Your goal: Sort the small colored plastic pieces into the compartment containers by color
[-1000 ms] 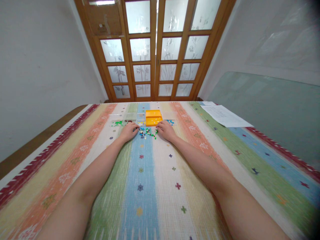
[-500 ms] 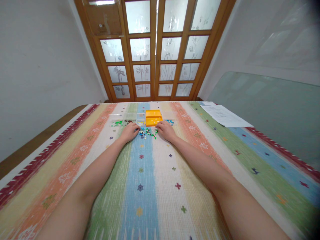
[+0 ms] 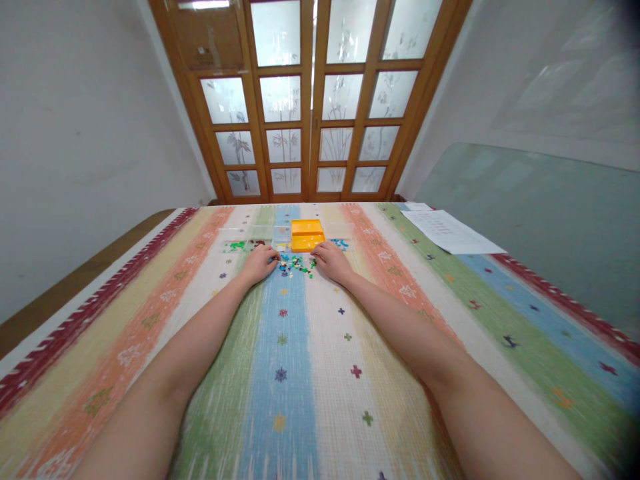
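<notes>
A loose pile of tiny green, blue, yellow, white and dark pieces (image 3: 299, 265) lies on the striped cloth between my hands. My left hand (image 3: 259, 263) rests at the pile's left edge, its fingers bent and drawn together. At the right edge is my right hand (image 3: 331, 260), fingers curled inward with the tips at the pieces. Whatever either hand pinches is too small to make out. Just behind the pile stands an open orange box (image 3: 308, 227) with a few pale pieces in its near half.
Clear trays flank the orange box. On the left they hold green pieces (image 3: 237, 247), dark red pieces (image 3: 257, 243) and pale yellow ones; blue pieces (image 3: 341, 244) are on the right. Printed paper (image 3: 453, 232) lies at the far right of the striped tablecloth (image 3: 320, 373).
</notes>
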Available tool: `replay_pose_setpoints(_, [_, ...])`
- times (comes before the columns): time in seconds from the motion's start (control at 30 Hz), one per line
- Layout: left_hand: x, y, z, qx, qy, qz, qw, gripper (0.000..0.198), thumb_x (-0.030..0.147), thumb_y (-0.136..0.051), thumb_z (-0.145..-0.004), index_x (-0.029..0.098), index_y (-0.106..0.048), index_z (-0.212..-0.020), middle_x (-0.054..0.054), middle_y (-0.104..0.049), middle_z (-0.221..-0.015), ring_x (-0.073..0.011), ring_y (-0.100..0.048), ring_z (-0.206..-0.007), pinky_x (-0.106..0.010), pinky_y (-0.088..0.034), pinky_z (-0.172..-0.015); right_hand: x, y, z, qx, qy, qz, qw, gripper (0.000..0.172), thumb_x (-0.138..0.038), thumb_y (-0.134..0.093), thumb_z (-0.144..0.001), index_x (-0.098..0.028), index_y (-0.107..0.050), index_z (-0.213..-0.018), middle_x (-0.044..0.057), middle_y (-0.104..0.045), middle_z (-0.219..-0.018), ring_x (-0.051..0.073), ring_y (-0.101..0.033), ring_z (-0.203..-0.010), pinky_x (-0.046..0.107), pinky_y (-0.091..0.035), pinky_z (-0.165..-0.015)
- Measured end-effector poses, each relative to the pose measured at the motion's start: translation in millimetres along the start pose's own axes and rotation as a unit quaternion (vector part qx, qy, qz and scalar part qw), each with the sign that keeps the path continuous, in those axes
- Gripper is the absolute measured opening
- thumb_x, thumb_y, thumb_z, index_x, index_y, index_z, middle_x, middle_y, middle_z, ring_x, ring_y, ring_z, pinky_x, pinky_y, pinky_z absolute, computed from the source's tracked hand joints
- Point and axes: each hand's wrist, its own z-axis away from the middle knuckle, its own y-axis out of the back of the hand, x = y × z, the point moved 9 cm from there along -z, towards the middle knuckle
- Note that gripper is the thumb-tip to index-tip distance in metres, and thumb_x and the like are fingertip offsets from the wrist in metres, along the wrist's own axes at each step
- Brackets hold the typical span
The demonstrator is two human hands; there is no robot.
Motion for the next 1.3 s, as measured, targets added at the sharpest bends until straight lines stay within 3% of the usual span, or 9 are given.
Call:
replay_pose_setpoints(0.33, [-10, -0.5, -2, 0.007, 0.033, -0.006, 0.999, 0.031, 0.012, -0.052, -0.088, 0.021, -0.077, -0.102, -0.009, -0.070, -0.102, -0.0265, -0.059, -0.103, -0.042, -0.048, -0.096, 1, -1, 0, -0.005, -0.004, -0.002, 1.000, 0.019, -0.016, -0.059, -0.097, -0.021, -0.076, -0.104, 0.010, -0.072, -0.109, 0.025, -0.060, -0.106, 0.038, -0.045, -0.096])
replay_pose_setpoints(0.67, [-9, -0.3, 0, -0.007, 0.024, 0.010, 1.000, 0.022, 0.026, -0.058, -0.093, 0.023, -0.080, -0.097, -0.009, -0.067, -0.102, -0.0264, -0.059, -0.103, -0.042, -0.047, -0.097, 0, 0, 0, -0.011, -0.008, -0.004, 1.000, 0.021, -0.016, -0.058, -0.097, -0.020, -0.077, -0.104, 0.011, -0.072, -0.109, 0.026, -0.060, -0.106, 0.040, -0.046, -0.096])
replay_pose_setpoints(0.9, [-14, 2.1, -2, 0.017, 0.048, 0.042, 0.998, 0.018, 0.027, -0.061, -0.091, 0.022, -0.078, -0.093, -0.008, -0.069, -0.098, -0.0250, -0.060, -0.099, -0.040, -0.048, -0.095, -1, 0, 0, -0.008, -0.003, -0.007, 1.000, 0.020, -0.017, -0.058, -0.098, -0.021, -0.077, -0.103, 0.010, -0.072, -0.107, 0.026, -0.061, -0.105, 0.040, -0.046, -0.096])
replay_pose_setpoints(1.07, [-40, 9.8, 2, 0.092, 0.131, 0.094, 0.983, 0.021, 0.028, -0.060, -0.090, 0.020, -0.078, -0.098, -0.006, -0.073, -0.094, -0.0211, -0.062, -0.085, -0.035, -0.049, -0.083, -2, 0, 0, -0.007, 0.002, -0.003, 1.000, 0.020, -0.017, -0.057, -0.097, -0.019, -0.077, -0.102, 0.011, -0.072, -0.107, 0.026, -0.060, -0.105, 0.039, -0.046, -0.095])
replay_pose_setpoints(1.3, [-90, 18.7, 21, 0.178, 0.280, 0.165, 0.929, 0.025, 0.032, -0.059, -0.089, 0.019, -0.078, -0.100, -0.005, -0.078, -0.093, -0.0198, -0.065, -0.080, -0.030, -0.049, -0.077, -3, 1, 0, -0.013, -0.005, -0.003, 1.000, 0.020, -0.018, -0.057, -0.098, -0.020, -0.076, -0.102, 0.011, -0.071, -0.107, 0.026, -0.059, -0.105, 0.039, -0.045, -0.095])
